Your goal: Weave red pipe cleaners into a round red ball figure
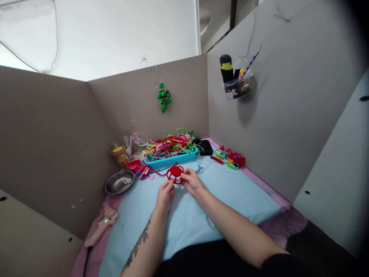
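Between my two hands is a red yarn piece (175,171), round with a solid middle and open loops around its rim. A red strand trails from it toward the left. My left hand (165,193) pinches the lower edge, fingers closed. On the right side of the piece, my right hand (191,181) grips the rim between thumb and fingers. Just behind my hands stands a blue tray (173,159) heaped with a tangle of coloured yarn strands (170,146), red ones on top.
A metal bowl (119,182) with small pale bits and a pink glue gun (102,227) lie at the left. Colourful crafted pieces (229,157) and a black phone-like tray (205,147) sit at the right. Grey partitions (184,96) enclose the table; a green ornament (164,98) hangs behind.
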The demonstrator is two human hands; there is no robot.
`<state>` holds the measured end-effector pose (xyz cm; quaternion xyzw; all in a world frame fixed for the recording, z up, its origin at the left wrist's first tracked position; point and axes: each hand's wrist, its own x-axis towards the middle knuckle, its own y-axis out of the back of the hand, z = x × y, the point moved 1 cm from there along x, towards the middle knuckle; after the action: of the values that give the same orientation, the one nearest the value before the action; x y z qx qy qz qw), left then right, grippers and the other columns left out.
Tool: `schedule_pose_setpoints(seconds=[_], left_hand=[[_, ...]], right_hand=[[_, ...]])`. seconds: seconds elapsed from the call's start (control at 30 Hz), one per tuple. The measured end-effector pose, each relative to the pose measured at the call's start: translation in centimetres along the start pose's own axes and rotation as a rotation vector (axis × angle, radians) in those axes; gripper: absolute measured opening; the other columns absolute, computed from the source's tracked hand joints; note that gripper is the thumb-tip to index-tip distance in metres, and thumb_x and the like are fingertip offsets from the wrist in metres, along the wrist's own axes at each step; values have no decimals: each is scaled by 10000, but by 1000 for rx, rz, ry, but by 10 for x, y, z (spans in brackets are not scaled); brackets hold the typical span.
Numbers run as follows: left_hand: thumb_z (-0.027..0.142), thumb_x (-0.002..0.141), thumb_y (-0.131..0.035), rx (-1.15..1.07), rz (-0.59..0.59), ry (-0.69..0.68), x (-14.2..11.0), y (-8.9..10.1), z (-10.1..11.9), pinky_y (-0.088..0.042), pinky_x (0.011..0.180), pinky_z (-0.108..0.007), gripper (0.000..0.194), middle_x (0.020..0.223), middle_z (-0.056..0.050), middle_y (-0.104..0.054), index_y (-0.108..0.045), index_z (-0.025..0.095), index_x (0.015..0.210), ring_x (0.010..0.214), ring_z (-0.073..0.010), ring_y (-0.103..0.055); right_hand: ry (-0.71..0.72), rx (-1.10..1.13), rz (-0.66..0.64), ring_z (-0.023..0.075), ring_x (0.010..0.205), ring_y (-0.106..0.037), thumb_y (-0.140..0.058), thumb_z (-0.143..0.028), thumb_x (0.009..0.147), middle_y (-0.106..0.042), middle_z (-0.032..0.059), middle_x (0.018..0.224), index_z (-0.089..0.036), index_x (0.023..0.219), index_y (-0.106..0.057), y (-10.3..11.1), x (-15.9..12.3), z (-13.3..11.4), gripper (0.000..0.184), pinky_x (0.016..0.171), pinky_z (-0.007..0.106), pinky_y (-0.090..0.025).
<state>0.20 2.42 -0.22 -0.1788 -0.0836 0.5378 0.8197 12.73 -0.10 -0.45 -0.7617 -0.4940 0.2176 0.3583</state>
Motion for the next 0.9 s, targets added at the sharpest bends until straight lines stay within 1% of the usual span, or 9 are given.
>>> schedule_pose_setpoints(seconds=[0.27, 0.37, 0.53, 0.67, 0.73, 0.83, 0.9], left_hand=[[322, 562, -771, -85, -35, 11, -2, -1, 6, -156, 387, -176, 316, 460, 84, -332, -515, 138, 585, 406, -26, -264], [310, 560, -771, -110, -55, 19, -3, -2, 7, -158, 389, -175, 317, 467, 83, -326, -506, 139, 582, 410, -24, -256], [303, 552, -786, -123, -65, 20, -4, -1, 7, -162, 391, -165, 315, 469, 85, -320, -525, 135, 609, 416, -24, -257], [297, 570, -789, -114, -66, 25, -4, 0, 6, -171, 389, -159, 292, 471, 76, -362, -575, 123, 665, 418, -25, -286], [309, 580, -785, -124, -55, 29, -3, 0, 6, -182, 384, -158, 295, 497, 62, -421, -602, 120, 714, 422, -25, -310], [390, 605, -754, -164, -7, 31, -1, 1, 8, -217, 379, -151, 365, 660, 14, -568, -624, 144, 842, 468, -33, -404], [436, 624, -720, -192, 26, 38, 1, 3, 10, -238, 374, -151, 391, 734, 4, -602, -624, 160, 885, 479, -35, -433]], right_hand=[[27, -10, 1, 84, 450, -490, -759, -196, 488, -515, -86, 528, -212, 643, -438, -2, 0, -5, 357, 451, 202, -369], [22, -15, -7, 85, 445, -492, -759, -200, 492, -520, -87, 530, -213, 648, -435, -3, -1, -6, 360, 442, 199, -355], [9, -10, -30, 85, 453, -493, -760, -196, 488, -525, -87, 526, -213, 645, -441, -4, -2, -9, 356, 464, 203, -369], [-2, -9, -45, 84, 474, -502, -760, -188, 487, -536, -81, 540, -208, 638, -447, -3, -2, -13, 348, 496, 209, -388], [-4, -12, -54, 85, 480, -501, -760, -189, 488, -533, -81, 545, -208, 635, -444, -2, -1, -14, 349, 508, 214, -395], [-17, -29, -88, 86, 473, -489, -759, -204, 500, -522, -83, 540, -212, 640, -450, -3, -2, -16, 340, 501, 215, -390], [-37, -57, -133, 88, 476, -487, -765, -202, 502, -528, -77, 542, -208, 637, -466, -4, -4, -18, 328, 498, 213, -385]])
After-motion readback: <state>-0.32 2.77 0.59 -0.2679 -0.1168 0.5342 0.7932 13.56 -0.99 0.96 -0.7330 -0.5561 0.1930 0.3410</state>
